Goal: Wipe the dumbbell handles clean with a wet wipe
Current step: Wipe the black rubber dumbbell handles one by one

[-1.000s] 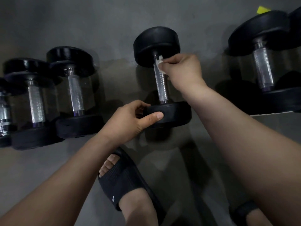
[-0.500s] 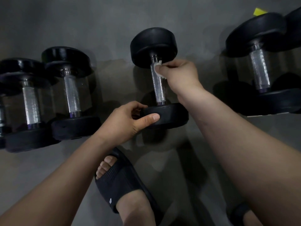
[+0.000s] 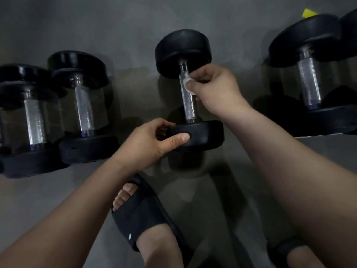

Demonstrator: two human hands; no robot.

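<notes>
On the grey floor (image 3: pixel 58 200), in the middle of a row of weights, lies a black dumbbell (image 3: pixel 190 113). One round end (image 3: pixel 181 49) points far away and the other round end (image 3: pixel 204 135) is near the person. A silver handle (image 3: pixel 187 97) joins the two ends.

The right hand (image 3: pixel 214 89) is up at the far part of the handle, just under the far round end. Its thumb and fingers are curled and pinch a small white wet wipe (image 3: pixel 185 80). The wipe is pressed onto the handle there. Most of the wipe is hidden inside the hand.

The left hand (image 3: pixel 146 146) holds the near round end on its left side. The thumb lies along the near edge and the fingers curl over the top edge, so the hand grips the black end.

Two more dumbbells lie to the left, one close by (image 3: pixel 85 107) and one by the left edge (image 3: pixel 34 120). They sit just beside each other. Another big dumbbell (image 3: pixel 309 84) lies well apart on the right. A small yellow thing (image 3: pixel 309 13) peeks out behind its far end.

Near the person, a foot in a black sandal (image 3: pixel 143 215) stands on the floor between the two arms. Part of a second sandal (image 3: pixel 284 248) shows at the bottom right.
</notes>
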